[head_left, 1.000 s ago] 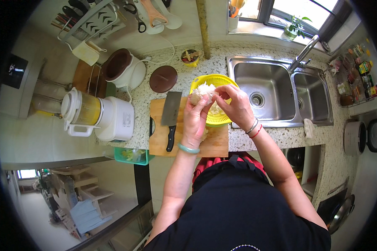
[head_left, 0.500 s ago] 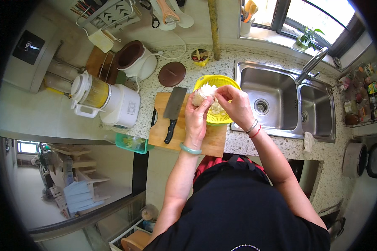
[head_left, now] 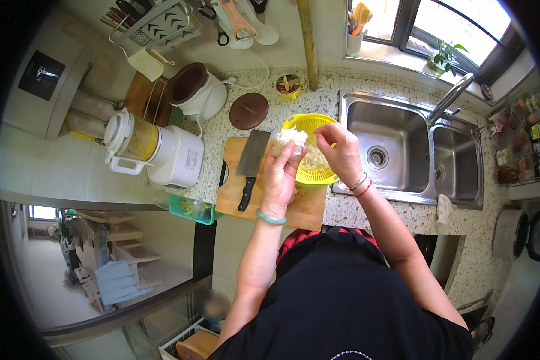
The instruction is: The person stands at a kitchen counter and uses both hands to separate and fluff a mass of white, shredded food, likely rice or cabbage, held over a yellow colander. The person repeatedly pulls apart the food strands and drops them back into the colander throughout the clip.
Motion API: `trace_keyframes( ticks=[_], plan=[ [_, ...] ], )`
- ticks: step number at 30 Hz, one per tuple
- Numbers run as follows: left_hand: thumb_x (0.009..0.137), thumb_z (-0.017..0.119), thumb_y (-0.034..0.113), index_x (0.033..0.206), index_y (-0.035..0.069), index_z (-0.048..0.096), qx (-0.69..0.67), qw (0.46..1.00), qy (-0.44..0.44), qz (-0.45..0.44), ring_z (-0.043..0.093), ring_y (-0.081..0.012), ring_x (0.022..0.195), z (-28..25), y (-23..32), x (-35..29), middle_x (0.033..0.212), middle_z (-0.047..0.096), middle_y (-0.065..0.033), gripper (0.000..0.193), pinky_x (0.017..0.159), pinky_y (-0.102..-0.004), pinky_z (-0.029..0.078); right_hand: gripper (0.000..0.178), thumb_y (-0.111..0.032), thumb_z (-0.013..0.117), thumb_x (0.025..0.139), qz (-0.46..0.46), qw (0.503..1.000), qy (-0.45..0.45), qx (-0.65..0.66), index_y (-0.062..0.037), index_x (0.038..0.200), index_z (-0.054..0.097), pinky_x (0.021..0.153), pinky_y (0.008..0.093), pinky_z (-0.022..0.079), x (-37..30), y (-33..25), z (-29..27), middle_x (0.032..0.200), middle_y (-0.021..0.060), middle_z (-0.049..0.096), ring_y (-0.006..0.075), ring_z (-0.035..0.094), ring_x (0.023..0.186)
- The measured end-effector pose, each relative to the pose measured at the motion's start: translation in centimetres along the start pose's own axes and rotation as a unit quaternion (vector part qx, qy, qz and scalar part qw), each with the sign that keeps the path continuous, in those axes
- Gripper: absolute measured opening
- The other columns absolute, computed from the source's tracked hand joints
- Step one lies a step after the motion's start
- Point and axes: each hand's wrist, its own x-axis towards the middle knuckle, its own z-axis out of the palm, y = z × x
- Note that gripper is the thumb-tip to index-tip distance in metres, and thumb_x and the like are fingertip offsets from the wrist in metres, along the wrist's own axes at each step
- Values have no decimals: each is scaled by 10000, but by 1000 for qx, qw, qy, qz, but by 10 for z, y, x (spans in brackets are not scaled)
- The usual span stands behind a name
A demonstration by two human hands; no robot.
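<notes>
In my left hand [head_left: 278, 183], palm up, rests a white, ragged, frilly-topped clump of food [head_left: 290, 141] whose exact kind I cannot tell. Curled fingers hold it above the right edge of the wooden cutting board [head_left: 267, 204]. My right hand [head_left: 343, 155] hovers just right of the clump, apart from it, thumb and fingertips pinched together. Whatever may be between those fingertips is hidden. Beneath both hands sits a yellow colander [head_left: 311, 178] with pale torn pieces [head_left: 314, 159] inside. A cleaver [head_left: 254, 157] with a black handle lies on the board, left of my left hand.
A steel double sink [head_left: 387, 132] is set into the counter on the right. At the left stand a white blender [head_left: 174, 157] and a white pot with brown inside [head_left: 201, 96]. A brown lid [head_left: 249, 111] and small yellow bowl [head_left: 289, 87] lie behind. A green bin [head_left: 192, 209] hangs below.
My right hand has drawn back from the clump, leaving a gap between them. The left hand still holds the clump, now turned with its frilly top more exposed. The view has shifted slightly.
</notes>
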Motion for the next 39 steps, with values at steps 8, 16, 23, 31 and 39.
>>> trace_keyframes(
  ticks=[8, 16, 23, 31, 39],
  plan=[
    [940, 589, 105, 1190, 53, 581, -30, 998, -2, -61, 584, -161, 1083, -10, 3, 18, 1167, 617, -56, 256, 972, -357, 496, 228, -198, 648, 895, 72, 992, -71, 69, 3, 1000, 672, 735, 299, 512, 16, 2, 3, 913, 127, 681, 188, 653, 822],
    [903, 645, 91, 1201, 48, 562, 44, 999, -14, -23, 624, -149, 1012, -10, 1, 33, 1119, 642, -56, 312, 907, -310, 512, 153, -94, 688, 837, 28, 997, -74, 16, 17, 934, 644, 659, 288, 526, 22, -6, 8, 791, 119, 681, 179, 656, 697],
    [908, 629, 78, 1167, 49, 591, 69, 997, -24, -17, 615, -145, 1027, -17, 0, 33, 1126, 642, -53, 263, 927, -309, 498, 145, -73, 686, 795, 9, 998, -62, -15, 17, 889, 622, 639, 331, 528, 19, -5, 13, 744, 139, 662, 255, 661, 672],
    [907, 630, 76, 1184, 46, 582, 50, 998, -21, -33, 615, -159, 1036, -13, -2, 28, 1137, 636, -63, 283, 927, -321, 508, 128, -63, 687, 782, 41, 999, -29, -14, 23, 838, 611, 624, 296, 525, 11, -1, 14, 732, 121, 665, 184, 652, 649],
    [921, 619, 98, 1185, 39, 580, -9, 998, -6, -55, 594, -175, 1070, -14, -1, 21, 1161, 613, -78, 273, 931, -349, 531, 110, -58, 673, 835, 96, 994, -5, 55, 13, 918, 678, 631, 249, 512, 5, 18, 5, 752, 70, 675, 107, 628, 661]
  ],
)
